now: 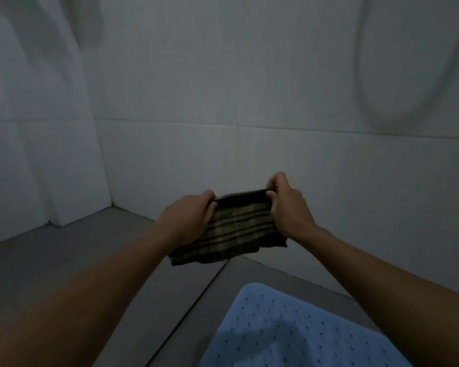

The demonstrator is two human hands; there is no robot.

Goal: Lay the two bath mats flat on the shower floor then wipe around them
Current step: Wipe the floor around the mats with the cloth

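Nearest: blue bath mat [289, 329], dotted with small holes, lying flat on the grey shower floor [64, 260]; only one mat in view, its lower part cut off by the frame edge and partly in shadow. A tile joint runs diagonally along the mat's left side.

Above the floor, both forearms reach forward. Left hand [188, 221] and right hand [289, 207] hold a dark plaid cloth [236, 231] between them, off the floor and beyond the mat's far corner. Fingers of each hand are curled and pinching the cloth's top edge, one at each upper corner; the cloth hangs down, stretched between them, lower edge loose.

Far: white tiled walls [223, 88] meeting in a corner at left. A hose [366, 102] loops on the right wall, blurred.
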